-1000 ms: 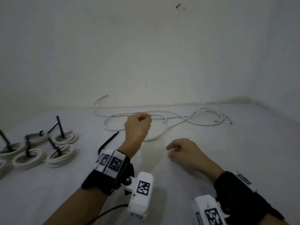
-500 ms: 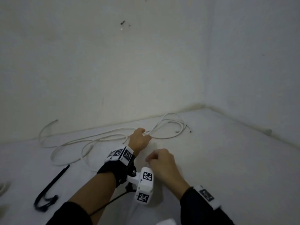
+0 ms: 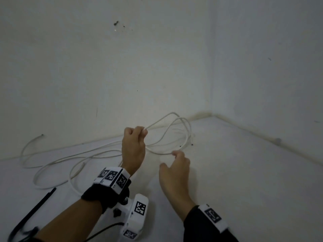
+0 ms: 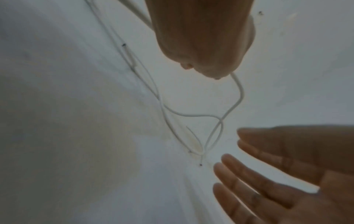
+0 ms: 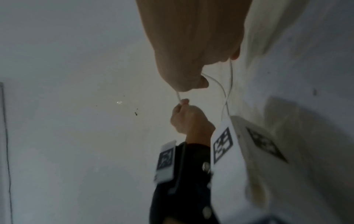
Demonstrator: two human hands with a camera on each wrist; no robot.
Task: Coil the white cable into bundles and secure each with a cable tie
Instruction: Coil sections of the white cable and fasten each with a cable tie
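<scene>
Markers, black-and-white square codes, are the only printing in sight, on the white wrist bands (image 3: 113,176) and on the white camera housing (image 3: 138,212) under the left forearm; none carries readable words or a brand.

Pale, plain surface (image 3: 244,180) runs back to off-white walls (image 3: 157,67) that meet in a corner beyond and to the right of the left hand (image 3: 133,147). A few dark specks mark the wall high above that hand. The light is dim and greyish.

White cable (image 3: 97,153) is thin and loose, not yet coiled. From the left hand it trails off to the left in long slack curves across the surface, one cut end lifted near the wall. To the right of the hand, several loops rise off the surface toward the corner. The left hand is raised, fingers curled into a fist, pinching a strand between thumb and forefinger. The right hand (image 3: 174,173) sits just right of it and lower, fingers loosely spread and relaxed, its fingertips at the lowest loop; whether they have closed on the strand I cannot tell. A black cable tie (image 3: 33,212) lies flat on the surface, well left of and nearer than the left hand.
</scene>
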